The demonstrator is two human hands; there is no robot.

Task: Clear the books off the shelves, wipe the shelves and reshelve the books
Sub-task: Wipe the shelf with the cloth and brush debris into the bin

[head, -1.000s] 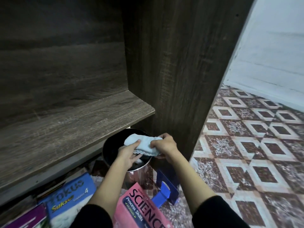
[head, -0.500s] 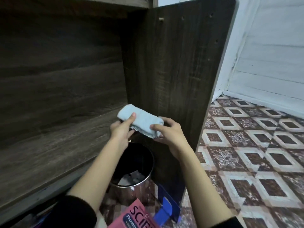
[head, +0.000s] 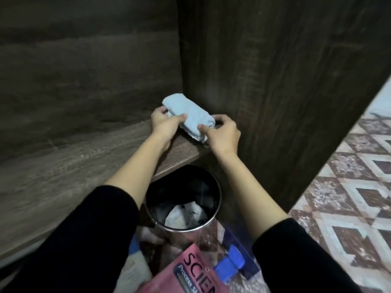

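At far left stretches the dark wood-grain shelf board (head: 63, 170). The left hand (head: 164, 123) wraps its grip round the rolled pale blue cloth (head: 193, 115), which apparently just touches the shelf's right corner, though it's dim here. The right hand (head: 223, 135) pinches the near end. Best now: flatten it, press down, sweep long overlapping strokes leftward from the corner.

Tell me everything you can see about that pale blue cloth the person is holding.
The cloth is pale blue, soft and towel-like, bunched into a thick roll. It lies slanted, its higher end to the left. The left hand grips that end; the right hand pinches the lower end. It is over the right end of the wooden shelf, beside the dark side panel; whether it rests on the board is unclear.
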